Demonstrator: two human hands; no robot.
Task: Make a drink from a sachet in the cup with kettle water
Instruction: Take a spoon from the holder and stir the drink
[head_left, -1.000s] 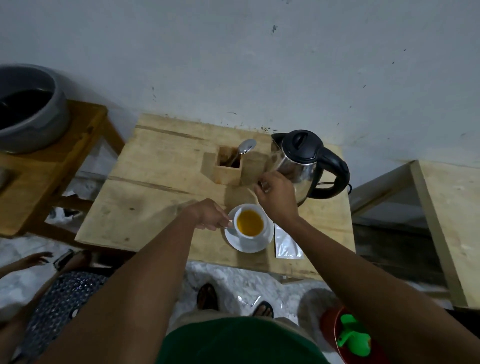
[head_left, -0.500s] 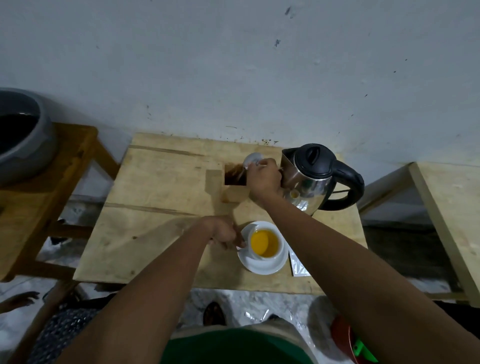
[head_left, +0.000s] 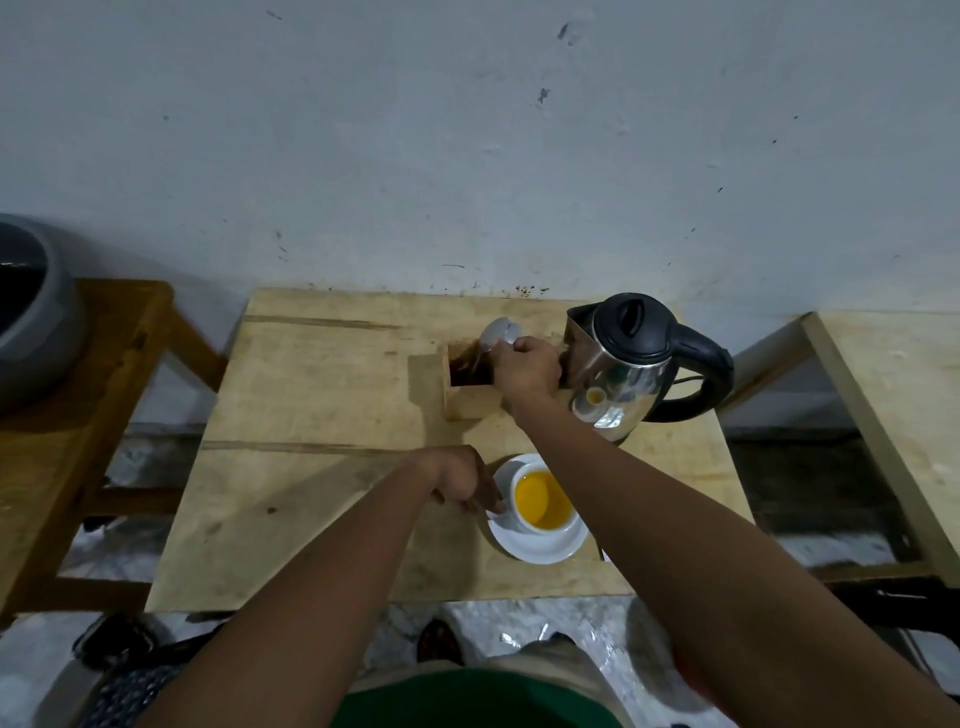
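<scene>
A white cup (head_left: 545, 503) holding yellow-orange liquid stands on a white saucer (head_left: 540, 548) near the front right of the wooden table (head_left: 322, 467). My left hand (head_left: 460, 480) pinches the cup's handle on its left side. My right hand (head_left: 527, 366) is at the small wooden box (head_left: 470, 387) further back, closed around a metal spoon (head_left: 498, 331) whose bowl sticks up above the box. A steel kettle (head_left: 636, 364) with a black lid and handle stands just right of that hand. The sachet is mostly hidden under my right forearm.
A grey pot (head_left: 31, 317) sits on a darker wooden stand (head_left: 93, 395) at the left. Another wooden surface (head_left: 893, 415) lies at the right. The wall runs right behind the table. Feet and plastic scraps show on the floor below the table's front edge.
My right hand moved from above the cup back to the wooden box and closed on the spoon. My left hand stayed at the cup's handle. The camera tilted slightly.
</scene>
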